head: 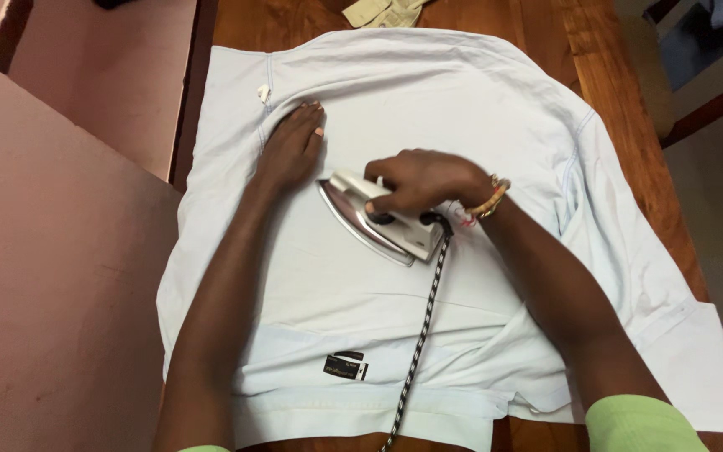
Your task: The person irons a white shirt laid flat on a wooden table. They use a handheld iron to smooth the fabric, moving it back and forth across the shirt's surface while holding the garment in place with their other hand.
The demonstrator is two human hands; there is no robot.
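1. Green sleeve (639, 425) sits closest, on the right arm
2. Right hand (423, 180) has its fingers clamped on the handle of a white iron (382, 219), which rests on the pale blue shirt (428, 92)
3. Left hand (293, 146) lies flat on the shirt, fingers together, just beside the iron's tip
4. Striped cord (422, 331) trails toward the viewer over the wooden surface (612, 84)

Probably a home, wooden table (546, 25), pink walls (60, 251), clothes iron (382, 222)
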